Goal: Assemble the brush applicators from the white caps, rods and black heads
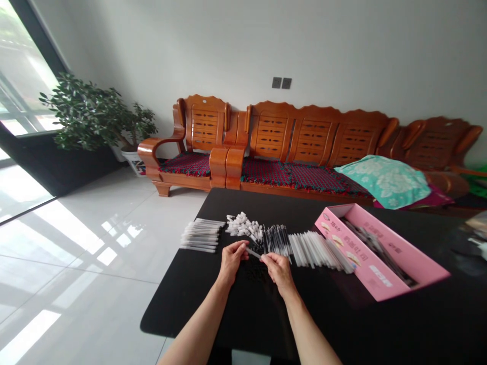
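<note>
My left hand [233, 259] and my right hand [279, 269] pinch opposite ends of a slim whitish pen barrel [254, 253], held slantwise above the table. Just beyond my fingers lies a heap of short white pen caps [243, 224]. Dark pen refills [277, 239] with pale ends lie side by side past my right hand. To their right is a row of translucent white pen barrels [317, 249]. Left of my left hand, whitish pens [201, 235] are stacked in a row. Small black pieces [258, 271] lie between my hands, too dark to make out.
All this rests on a black table [182, 299]. On its right stands an open pink box [380, 253] with dark slender items inside. Behind are a wooden bench [304, 132] with a turquoise pillow [388, 180] and a potted plant [95, 116]. Blurred objects sit at the far right edge.
</note>
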Demonstrator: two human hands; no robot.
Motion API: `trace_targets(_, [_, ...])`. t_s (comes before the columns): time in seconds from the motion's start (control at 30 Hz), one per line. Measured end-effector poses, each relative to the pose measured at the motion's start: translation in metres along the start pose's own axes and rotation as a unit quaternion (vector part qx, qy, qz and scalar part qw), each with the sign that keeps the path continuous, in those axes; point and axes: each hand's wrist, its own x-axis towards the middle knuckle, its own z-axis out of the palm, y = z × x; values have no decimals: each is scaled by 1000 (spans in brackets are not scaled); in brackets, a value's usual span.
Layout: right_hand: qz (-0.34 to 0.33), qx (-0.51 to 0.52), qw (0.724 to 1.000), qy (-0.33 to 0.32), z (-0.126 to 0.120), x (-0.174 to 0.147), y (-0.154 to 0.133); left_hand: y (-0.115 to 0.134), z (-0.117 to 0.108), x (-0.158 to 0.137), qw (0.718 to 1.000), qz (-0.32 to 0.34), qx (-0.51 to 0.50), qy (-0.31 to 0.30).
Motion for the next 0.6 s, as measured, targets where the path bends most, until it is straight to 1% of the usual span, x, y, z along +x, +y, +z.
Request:
trace_targets(0.1, [9, 45, 999, 3, -2, 0, 1, 16, -15, 5, 998, 48, 12, 50])
trace_targets(0.17, [13, 64, 998, 6, -3, 0, 0, 30, -32, 13, 991, 85, 18, 102])
trace_targets(0.23, [13, 69, 998, 8, -3, 0, 0, 44, -54, 21, 976, 124, 29, 175])
trace_targets(0.33, [9, 66, 998, 9, -3, -1, 0, 58, -92, 33, 951, 158, 43, 264])
trace_targets(0.4, [7, 64, 998, 6, -3, -1, 1, 62, -115, 38, 933, 161, 39, 318])
trace_targets(0.47, [6, 63, 998, 4, -3, 0, 2, 62, -133, 40, 918, 160, 61, 358])
trace_targets(0.53, [5, 61, 998, 2, -3, 0, 3, 61, -144, 41, 907, 143, 102, 382])
trace_targets(0.6, [3, 57, 998, 1, -4, 0, 3, 59, -149, 40, 897, 124, 152, 396])
